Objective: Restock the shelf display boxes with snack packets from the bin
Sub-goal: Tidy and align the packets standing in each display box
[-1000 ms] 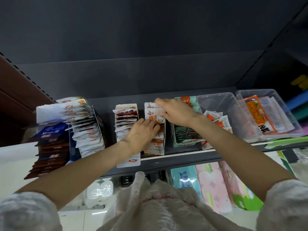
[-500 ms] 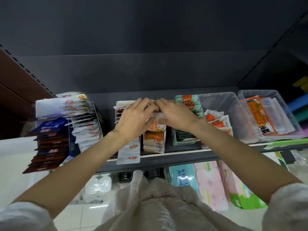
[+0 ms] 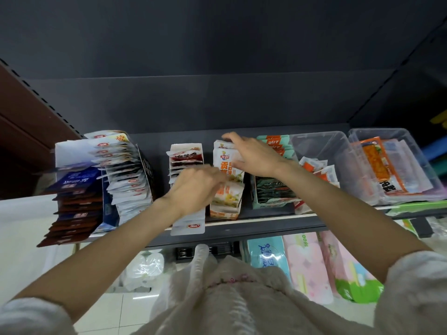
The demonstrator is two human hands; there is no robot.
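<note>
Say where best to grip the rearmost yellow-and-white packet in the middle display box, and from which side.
Pinch its free top edge from above: the yellow-and-white packet stands upright, packed face to face in the display box, so only the top shows. The right hand rests there now.

Both hands (image 3: 254,158) among boxed packets (image 3: 228,165)

Shop, shelf (image 3: 242,226) of snack packets (image 3: 128,175), tissue packs (image 3: 304,259)

Left hand (image 3: 193,189) fingers motion-blurred over the orange-and-white packets (image 3: 228,180), grip unreadable.
</note>
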